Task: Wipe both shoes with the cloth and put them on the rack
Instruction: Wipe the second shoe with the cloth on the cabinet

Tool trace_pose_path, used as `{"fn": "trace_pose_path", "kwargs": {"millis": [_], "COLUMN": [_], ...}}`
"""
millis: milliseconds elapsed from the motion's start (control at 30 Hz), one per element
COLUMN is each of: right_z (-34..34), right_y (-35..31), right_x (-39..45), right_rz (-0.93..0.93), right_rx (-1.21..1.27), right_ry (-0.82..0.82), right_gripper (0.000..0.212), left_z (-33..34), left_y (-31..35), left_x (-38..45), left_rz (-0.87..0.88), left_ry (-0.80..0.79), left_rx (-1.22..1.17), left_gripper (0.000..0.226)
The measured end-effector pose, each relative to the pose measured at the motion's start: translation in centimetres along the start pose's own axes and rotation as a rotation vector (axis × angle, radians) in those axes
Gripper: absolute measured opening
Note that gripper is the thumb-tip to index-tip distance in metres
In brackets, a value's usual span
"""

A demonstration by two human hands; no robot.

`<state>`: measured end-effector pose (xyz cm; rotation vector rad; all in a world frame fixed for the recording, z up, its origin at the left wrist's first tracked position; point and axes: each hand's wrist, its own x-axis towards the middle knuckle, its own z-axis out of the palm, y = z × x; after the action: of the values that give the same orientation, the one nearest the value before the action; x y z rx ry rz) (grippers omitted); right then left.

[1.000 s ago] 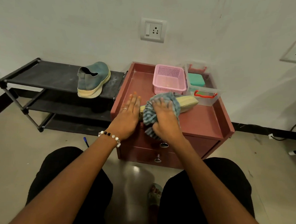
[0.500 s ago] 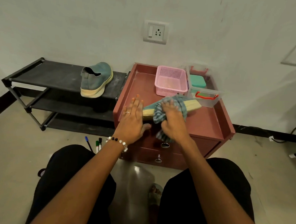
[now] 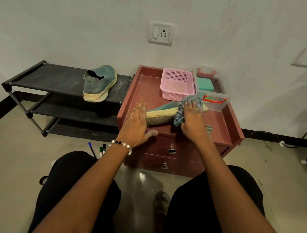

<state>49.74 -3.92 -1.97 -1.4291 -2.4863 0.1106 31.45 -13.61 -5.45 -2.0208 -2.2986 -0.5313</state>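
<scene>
Teal shoe (image 3: pixel 162 112) lies on its side on the red table (image 3: pixel 217 124), long axis running left to right. Left hand (image 3: pixel 136 124), flat and open, pins its heel end; right hand (image 3: pixel 192 118) presses the striped cloth (image 3: pixel 181 110) against the toe end. Its mate (image 3: pixel 99 83) sits on the rack (image 3: pixel 43 80), nearer the left hand.

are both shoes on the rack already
No, only one shoe sits on the rack; the other shoe lies on the red cabinet under the cloth.
</scene>
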Motion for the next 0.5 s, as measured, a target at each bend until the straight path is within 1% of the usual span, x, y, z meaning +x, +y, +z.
{"fn": "trace_pose_path", "kwargs": {"millis": [67, 100, 200, 267, 300, 367, 400, 433, 500], "right_z": [0.2, 0.2, 0.2, 0.2, 0.1, -0.4, -0.5, -0.8, -1.0], "right_y": [-1.9, -3.0, -6.1, -6.9, -6.6, -4.8, -3.5, -2.3, 0.0], "right_x": [-0.8, -1.3, -2.4, -2.4, -2.1, -1.3, -0.8, -0.4, 0.4], "right_rz": [-0.017, -0.064, -0.3, -0.445, -0.485, -0.492, -0.465, -0.41, -0.244], "right_rx": [0.126, 0.19, 0.315, 0.35, 0.364, 0.436, 0.46, 0.454, 0.366], "right_ry": [-0.009, -0.013, -0.066, -0.135, -0.148, -0.098, -0.057, -0.027, -0.001], "right_gripper": [0.079, 0.078, 0.075, 0.074, 0.07, 0.054, 0.05, 0.049, 0.057], "left_z": [0.1, 0.1, -0.1, -0.3, -0.3, 0.1, 0.2, 0.3, 0.3], "left_y": [0.1, 0.2, 0.0, -0.1, -0.1, -0.3, -0.3, -0.3, -0.3], "left_x": [0.1, 0.1, -0.1, -0.4, -0.4, -0.2, -0.1, 0.0, 0.1], "left_rz": [-0.007, -0.009, -0.001, -0.032, -0.024, 0.024, 0.03, 0.022, 0.01], "left_ry": [-0.002, 0.0, -0.008, 0.012, 0.016, 0.003, -0.003, -0.009, -0.004], "left_rx": [-0.006, -0.017, -0.138, -0.296, -0.299, -0.117, -0.059, -0.033, -0.022], "left_gripper": [0.113, 0.112, 0.105, 0.104, 0.103, 0.105, 0.108, 0.112, 0.114]}}
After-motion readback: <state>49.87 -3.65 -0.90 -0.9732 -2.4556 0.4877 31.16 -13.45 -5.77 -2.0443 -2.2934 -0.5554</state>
